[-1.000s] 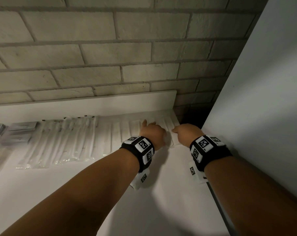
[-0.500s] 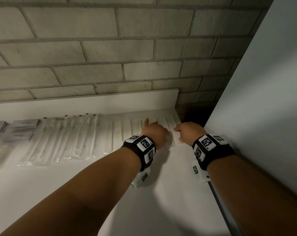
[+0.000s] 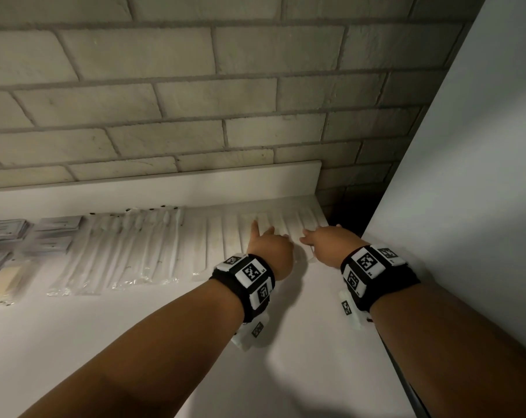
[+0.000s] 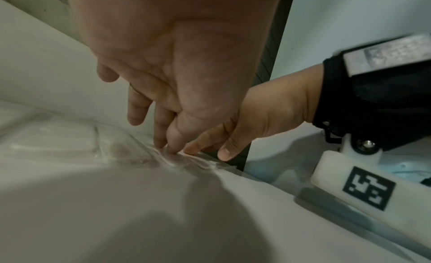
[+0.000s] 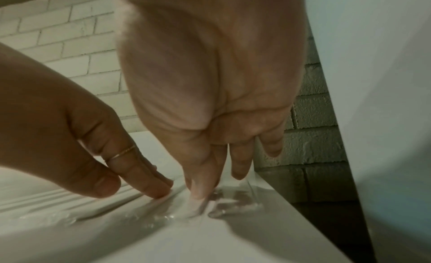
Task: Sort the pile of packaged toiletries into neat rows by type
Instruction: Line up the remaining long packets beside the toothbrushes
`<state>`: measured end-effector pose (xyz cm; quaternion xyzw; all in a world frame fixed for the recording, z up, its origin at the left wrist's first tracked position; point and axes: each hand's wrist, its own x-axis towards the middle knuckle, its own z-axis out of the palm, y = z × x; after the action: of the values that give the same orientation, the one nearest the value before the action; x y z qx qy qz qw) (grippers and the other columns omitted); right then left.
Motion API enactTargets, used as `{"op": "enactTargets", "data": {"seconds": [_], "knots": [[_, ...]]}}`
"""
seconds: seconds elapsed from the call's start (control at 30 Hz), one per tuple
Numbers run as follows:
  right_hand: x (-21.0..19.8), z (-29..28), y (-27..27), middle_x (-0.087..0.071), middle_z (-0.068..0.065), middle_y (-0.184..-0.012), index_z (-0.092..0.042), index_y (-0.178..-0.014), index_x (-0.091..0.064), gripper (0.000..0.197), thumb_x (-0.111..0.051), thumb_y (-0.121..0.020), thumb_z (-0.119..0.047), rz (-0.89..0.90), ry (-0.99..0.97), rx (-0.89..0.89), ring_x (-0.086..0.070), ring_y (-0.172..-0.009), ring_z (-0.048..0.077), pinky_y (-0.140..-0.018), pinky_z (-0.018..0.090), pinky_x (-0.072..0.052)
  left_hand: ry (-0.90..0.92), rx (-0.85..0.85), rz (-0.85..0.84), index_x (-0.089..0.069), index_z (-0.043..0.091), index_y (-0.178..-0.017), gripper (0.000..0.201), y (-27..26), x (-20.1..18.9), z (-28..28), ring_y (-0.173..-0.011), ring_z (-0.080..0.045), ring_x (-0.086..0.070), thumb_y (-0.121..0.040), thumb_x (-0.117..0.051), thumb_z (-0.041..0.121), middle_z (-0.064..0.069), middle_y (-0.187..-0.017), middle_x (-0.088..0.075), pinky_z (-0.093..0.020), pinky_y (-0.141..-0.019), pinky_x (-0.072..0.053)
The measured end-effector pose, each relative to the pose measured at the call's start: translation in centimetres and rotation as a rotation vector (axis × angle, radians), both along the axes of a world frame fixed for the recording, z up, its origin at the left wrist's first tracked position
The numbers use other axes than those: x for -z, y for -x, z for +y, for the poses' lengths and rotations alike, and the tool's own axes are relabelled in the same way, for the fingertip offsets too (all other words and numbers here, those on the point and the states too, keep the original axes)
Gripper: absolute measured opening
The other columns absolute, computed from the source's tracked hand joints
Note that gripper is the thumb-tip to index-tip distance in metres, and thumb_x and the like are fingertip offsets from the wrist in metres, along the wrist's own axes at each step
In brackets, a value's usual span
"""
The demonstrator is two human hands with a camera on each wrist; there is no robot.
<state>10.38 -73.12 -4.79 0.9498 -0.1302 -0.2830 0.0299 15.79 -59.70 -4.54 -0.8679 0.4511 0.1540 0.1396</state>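
A row of narrow white packets (image 3: 216,239) lies along the back of the white shelf (image 3: 135,342), running to its right end. My left hand (image 3: 269,236) and right hand (image 3: 311,238) are side by side over the last packets. In the left wrist view my left hand (image 4: 168,147) presses straight fingers onto crinkled clear wrapping (image 4: 130,152), and the right hand (image 4: 210,147) touches down beside it. The right wrist view has my right hand (image 5: 198,193) pressing the end packet (image 5: 233,198) near the shelf's edge, with the left hand (image 5: 158,189) just to its left.
Left of the white packets lies a row of clear-wrapped toothbrushes (image 3: 135,248), then stacks of grey flat packets (image 3: 56,233) and cream packets (image 3: 2,282). A brick wall (image 3: 195,101) stands behind. A white panel (image 3: 466,176) stands on the right, past a dark gap (image 3: 346,212).
Both hands stay on the right end of the white packet row, their fingers shifting only slightly. The rows look unchanged.
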Motion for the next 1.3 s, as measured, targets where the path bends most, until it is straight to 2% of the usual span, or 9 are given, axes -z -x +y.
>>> {"op": "enactTargets", "data": {"seconds": [0.2,0.3,0.43,0.6,0.77,0.87,1.0,1.13,1.3], "knots": [[-0.3,0.0,0.1,-0.019,0.005,-0.159,-0.025,-0.151,-0.024,0.061,-0.036,-0.097,-0.003,-0.015,-0.04,0.041,-0.024,-0.144,0.03,-0.117,0.054,-0.01,0.051,-0.005,0.029,-0.025,0.025,-0.151,0.059,0.1,-0.1,0.6,-0.149,-0.024,-0.007,-0.093,-0.036,0.02,0.006,-0.159,-0.02,-0.06,-0.113,0.012],[-0.6,0.8,0.2,-0.015,0.001,-0.16,-0.025,-0.151,-0.024,0.063,-0.04,-0.095,-0.002,-0.077,-0.06,-0.024,-0.02,-0.145,0.027,-0.116,0.055,-0.011,0.105,-0.057,0.009,-0.02,0.019,-0.153,0.063,0.1,-0.1,1.8,-0.149,-0.024,-0.005,-0.092,-0.037,0.019,-0.001,-0.161,-0.015,-0.058,-0.115,0.01],[-0.1,2.1,-0.2,-0.02,0.002,-0.16,-0.029,-0.151,-0.026,0.069,-0.034,-0.09,0.002,-0.04,-0.099,-0.068,-0.019,-0.146,0.027,-0.118,0.055,-0.007,0.101,-0.112,-0.007,-0.024,0.014,-0.151,0.063,0.1,0.2,3.5,-0.149,-0.025,-0.004,-0.089,-0.034,0.015,-0.002,-0.159,-0.021,-0.058,-0.115,0.01],[0.5,2.0,-0.7,-0.023,0.0,-0.159,-0.033,-0.148,-0.032,0.075,-0.032,-0.085,0.007,-0.042,-0.12,-0.019,-0.02,-0.146,0.027,-0.119,0.054,-0.007,0.096,-0.13,0.056,-0.019,0.016,-0.152,0.067,0.4,0.7,4.0,-0.149,-0.025,0.001,-0.088,-0.038,0.014,0.0,-0.16,-0.014,-0.058,-0.114,0.012],[-1.1,4.2,-0.2,-0.024,0.005,-0.158,-0.031,-0.15,-0.027,0.068,-0.033,-0.091,0.003,-0.145,-0.157,-0.016,-0.024,-0.144,0.027,-0.12,0.047,-0.007,0.138,-0.176,-0.006,-0.011,0.011,-0.153,0.067,0.0,0.4,5.2,-0.149,-0.025,0.001,-0.09,-0.034,0.016,-0.003,-0.161,-0.01,-0.058,-0.114,0.011],[-0.5,5.4,-0.7,-0.021,-0.005,-0.159,-0.034,-0.151,-0.023,0.062,-0.033,-0.096,-0.006,-0.134,-0.137,-0.09,-0.021,-0.145,0.019,-0.118,0.053,-0.005,0.032,-0.164,0.01,-0.012,0.016,-0.154,0.067,-0.5,0.1,6.0,-0.149,-0.026,0.007,-0.09,-0.032,0.015,-0.001,-0.161,-0.008,-0.06,-0.113,0.013],[-0.4,6.3,-1.0,-0.015,-0.01,-0.16,-0.035,-0.151,-0.022,0.061,-0.032,-0.097,-0.007,-0.038,-0.036,-0.155,-0.015,-0.147,0.019,-0.115,0.061,-0.007,-0.044,-0.154,0.016,-0.007,0.018,-0.154,0.071,-0.3,0.3,6.2,-0.148,-0.028,0.012,-0.089,-0.034,0.014,0.001,-0.162,-0.004,-0.062,-0.111,0.015],[-1.0,6.4,-0.6,-0.015,-0.01,-0.16,-0.034,-0.151,-0.023,0.069,-0.031,-0.092,0.002,-0.034,-0.055,-0.136,-0.013,-0.147,0.019,-0.115,0.061,-0.005,-0.035,-0.165,0.002,-0.005,0.017,-0.155,0.071,0.2,0.6,5.9,-0.148,-0.029,0.013,-0.09,-0.033,0.017,-0.001,-0.162,-0.003,-0.062,-0.111,0.016],[-1.1,6.3,-0.5,-0.019,-0.01,-0.159,-0.034,-0.15,-0.024,0.067,-0.031,-0.093,0.0,-0.064,-0.092,-0.107,-0.01,-0.148,0.018,-0.116,0.06,-0.003,-0.041,-0.174,0.027,0.0,0.02,-0.154,0.075,0.1,0.7,6.1,-0.147,-0.029,0.016,-0.089,-0.036,0.016,0.0,-0.162,0.002,-0.061,-0.11,0.017]]}}
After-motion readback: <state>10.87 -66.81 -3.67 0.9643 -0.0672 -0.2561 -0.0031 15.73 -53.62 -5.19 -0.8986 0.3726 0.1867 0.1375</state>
